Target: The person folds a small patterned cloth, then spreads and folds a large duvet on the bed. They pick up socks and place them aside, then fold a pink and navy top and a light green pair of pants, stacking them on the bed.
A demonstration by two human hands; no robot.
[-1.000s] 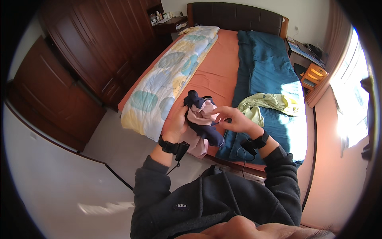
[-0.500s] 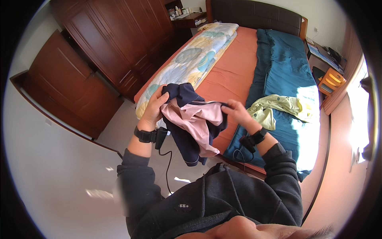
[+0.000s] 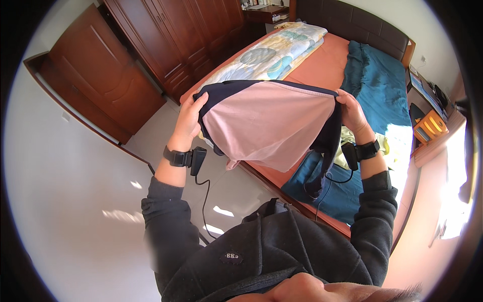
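The bare left hand and bare right hand are being held up and out, pretty wide apart. A soft pink-and-navy cloth garment is being stretched between them over the near edge of an orange-sheeted bed, its navy rim being pinched at both ends. Some fingertips are being hidden by fabric, and a pale-green cloth is kinda being blocked by the right wrist.

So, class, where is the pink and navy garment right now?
In the head view, the pink and navy garment is near the centre, stretched between the left hand and the right hand, hiding the near end of the patterned quilt.
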